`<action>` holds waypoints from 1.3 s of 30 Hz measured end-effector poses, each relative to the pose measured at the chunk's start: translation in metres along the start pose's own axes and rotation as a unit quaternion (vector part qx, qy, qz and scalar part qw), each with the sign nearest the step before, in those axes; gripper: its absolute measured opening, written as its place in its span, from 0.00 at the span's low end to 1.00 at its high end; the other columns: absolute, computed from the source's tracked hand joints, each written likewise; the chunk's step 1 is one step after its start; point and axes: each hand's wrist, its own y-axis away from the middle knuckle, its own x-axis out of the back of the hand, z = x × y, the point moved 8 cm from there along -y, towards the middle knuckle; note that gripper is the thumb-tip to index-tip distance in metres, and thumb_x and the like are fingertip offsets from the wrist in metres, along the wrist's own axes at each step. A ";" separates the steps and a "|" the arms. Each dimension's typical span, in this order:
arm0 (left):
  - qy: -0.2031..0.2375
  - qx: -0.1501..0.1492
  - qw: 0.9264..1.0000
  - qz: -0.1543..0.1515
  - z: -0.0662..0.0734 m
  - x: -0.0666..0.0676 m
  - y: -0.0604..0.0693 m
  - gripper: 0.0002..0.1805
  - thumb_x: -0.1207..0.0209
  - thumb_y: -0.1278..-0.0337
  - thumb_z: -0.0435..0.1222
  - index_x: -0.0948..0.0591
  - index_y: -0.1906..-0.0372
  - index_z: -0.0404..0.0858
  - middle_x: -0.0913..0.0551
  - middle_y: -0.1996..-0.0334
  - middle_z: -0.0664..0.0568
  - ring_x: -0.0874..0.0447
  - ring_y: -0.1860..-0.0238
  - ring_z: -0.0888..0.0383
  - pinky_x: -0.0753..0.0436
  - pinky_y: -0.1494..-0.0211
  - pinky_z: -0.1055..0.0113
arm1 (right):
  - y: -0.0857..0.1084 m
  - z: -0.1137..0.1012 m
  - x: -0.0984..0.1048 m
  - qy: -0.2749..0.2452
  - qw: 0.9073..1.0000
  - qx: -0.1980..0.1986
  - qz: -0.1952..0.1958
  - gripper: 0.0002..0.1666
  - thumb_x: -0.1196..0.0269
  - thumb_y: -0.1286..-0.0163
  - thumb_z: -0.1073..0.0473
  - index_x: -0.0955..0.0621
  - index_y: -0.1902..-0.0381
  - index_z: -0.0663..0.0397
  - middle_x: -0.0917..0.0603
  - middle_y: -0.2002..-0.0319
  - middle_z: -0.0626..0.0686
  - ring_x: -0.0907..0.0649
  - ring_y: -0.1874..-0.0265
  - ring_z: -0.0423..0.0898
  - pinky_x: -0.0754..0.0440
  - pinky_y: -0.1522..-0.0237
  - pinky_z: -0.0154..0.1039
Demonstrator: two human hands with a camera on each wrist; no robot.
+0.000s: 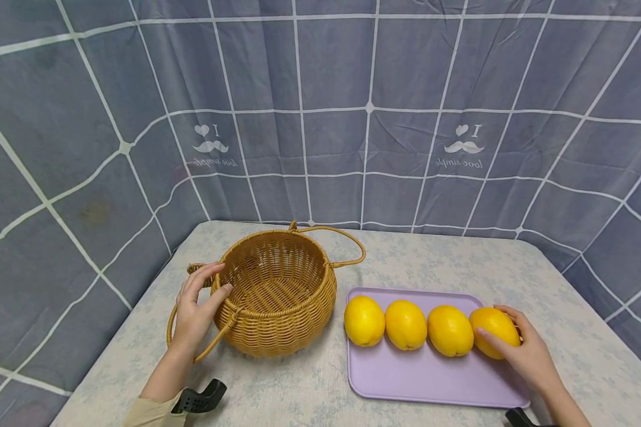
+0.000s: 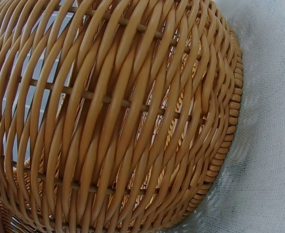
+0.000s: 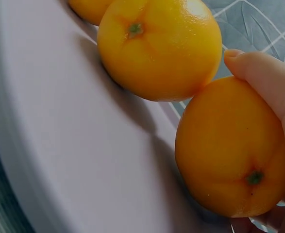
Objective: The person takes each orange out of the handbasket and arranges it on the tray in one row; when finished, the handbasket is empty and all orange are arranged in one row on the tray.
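Note:
A round wicker basket point(image 1: 278, 326) stands on the left of the table, its opening facing up. My left hand point(image 1: 194, 305) holds its left rim, fingertips and thumb over the edge. The basket's woven side point(image 2: 118, 107) fills the left wrist view, where a bit of that hand shows at the lower left. On a lilac tray point(image 1: 422, 376) several yellow-orange oranges point(image 1: 406, 325) lie in a row. The rightmost orange point(image 1: 494, 332) is gripped by my right hand point(image 1: 529, 350), thumb at the near side and fingers behind. In the right wrist view this orange point(image 3: 229, 145) touches its neighbour point(image 3: 157, 48).
Looped wicker handles point(image 1: 352, 243) stick out on both sides of the basket. The pale patterned table point(image 1: 294, 391) carries everything. Behind and beside it hangs a grey-blue cloth point(image 1: 331, 142) with white grid lines.

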 end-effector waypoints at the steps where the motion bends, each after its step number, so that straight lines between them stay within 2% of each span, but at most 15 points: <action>1: 0.001 -0.001 1.000 0.000 0.000 0.000 0.000 0.21 0.41 0.41 0.36 0.25 0.42 0.38 0.34 0.37 0.49 0.50 0.31 0.49 0.62 0.33 0.42 | 0.000 0.000 0.000 0.003 1.000 0.002 0.000 0.43 0.37 0.37 0.44 0.39 0.32 0.59 0.32 0.43 0.69 0.28 0.51 0.61 0.27 0.59 0.54; 5: 0.002 -0.001 1.000 -0.002 0.000 0.000 0.000 0.21 0.41 0.41 0.36 0.25 0.41 0.38 0.34 0.37 0.50 0.50 0.31 0.49 0.61 0.33 0.41 | 0.000 -0.001 -0.001 0.005 1.000 0.006 -0.003 0.44 0.37 0.37 0.44 0.40 0.33 0.60 0.33 0.42 0.70 0.28 0.50 0.64 0.28 0.57 0.59; 16: -0.001 0.001 1.000 -0.001 0.000 0.000 0.000 0.22 0.41 0.41 0.36 0.25 0.42 0.37 0.34 0.37 0.49 0.49 0.32 0.48 0.61 0.33 0.41 | 0.000 -0.004 -0.002 0.019 1.000 0.022 0.001 0.44 0.38 0.37 0.43 0.40 0.33 0.63 0.35 0.41 0.71 0.29 0.50 0.65 0.29 0.57 0.61; 22: 0.001 0.001 1.000 -0.002 0.001 0.000 0.000 0.21 0.41 0.41 0.36 0.25 0.41 0.37 0.34 0.37 0.50 0.50 0.31 0.49 0.62 0.33 0.41 | 0.000 -0.005 -0.001 0.032 0.999 0.025 0.009 0.44 0.38 0.37 0.42 0.39 0.33 0.63 0.37 0.42 0.71 0.31 0.50 0.65 0.31 0.57 0.61; 39: 0.003 0.003 1.000 -0.004 0.000 0.000 0.000 0.22 0.41 0.41 0.36 0.25 0.41 0.38 0.35 0.37 0.50 0.50 0.31 0.49 0.61 0.33 0.41 | 0.002 -0.007 0.000 0.031 0.999 0.032 0.014 0.42 0.38 0.37 0.44 0.37 0.34 0.62 0.34 0.42 0.71 0.29 0.51 0.64 0.29 0.58 0.60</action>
